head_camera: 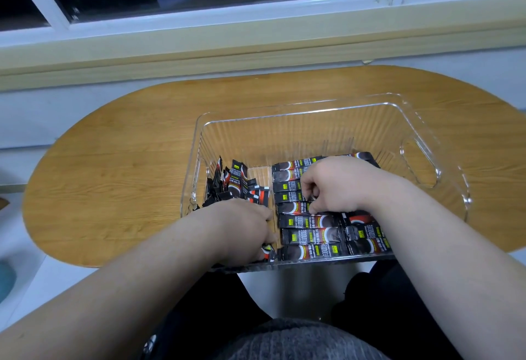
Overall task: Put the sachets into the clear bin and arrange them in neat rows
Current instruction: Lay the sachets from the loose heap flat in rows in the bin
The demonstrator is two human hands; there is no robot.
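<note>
A clear plastic bin (336, 109) sits on the wooden table. Inside it, several black and red coffee sachets (310, 234) lie flat in a row down the middle. A loose heap of sachets (236, 186) stands jumbled at the bin's left side. My left hand (244, 231) reaches into the near left corner, fingers curled round a sachet (267, 251) there. My right hand (333, 186) rests on the flat row, its curled fingertips pinching a sachet in the row's middle. More sachets (367, 234) lie under my right wrist.
The oval wooden table (128, 160) stands against a wall under a window sill (199, 44). The bin has a handle cut-out (418, 160) in its right wall. My lap sits below the table's near edge.
</note>
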